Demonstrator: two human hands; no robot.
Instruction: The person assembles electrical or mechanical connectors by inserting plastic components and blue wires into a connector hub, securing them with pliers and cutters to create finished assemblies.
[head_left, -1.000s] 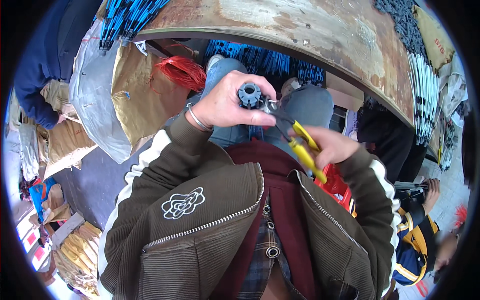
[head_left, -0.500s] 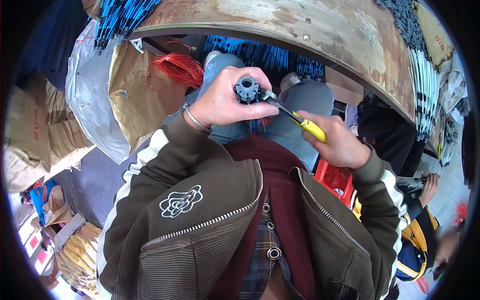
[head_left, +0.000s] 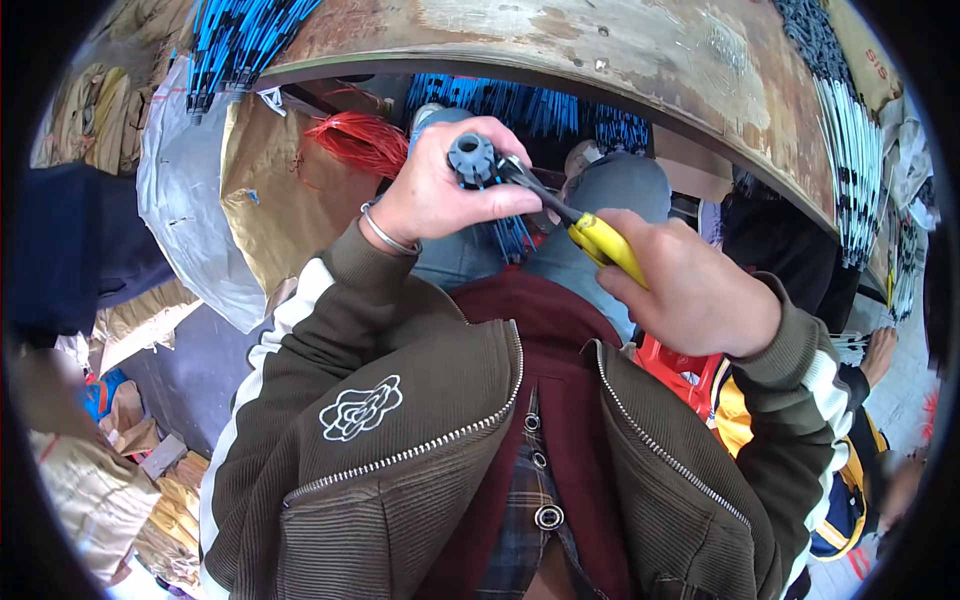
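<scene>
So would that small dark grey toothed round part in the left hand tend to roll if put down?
Probably: the small dark grey toothed round part looks round, so it could roll on edge, though its teeth may catch. It seems rigid and light, pinched in the left hand.

The single head-worn fisheye view looks steeply down the person's olive ribbed zip jacket [head_left: 400, 470], very near. The worn, rust-stained wooden tabletop [head_left: 560, 50] curves across the far edge.

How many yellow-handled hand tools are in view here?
1. The yellow-handled tool is in the right hand, its tip against the dark round part gripped by the left hand. Others may lie hidden under the table.
</scene>
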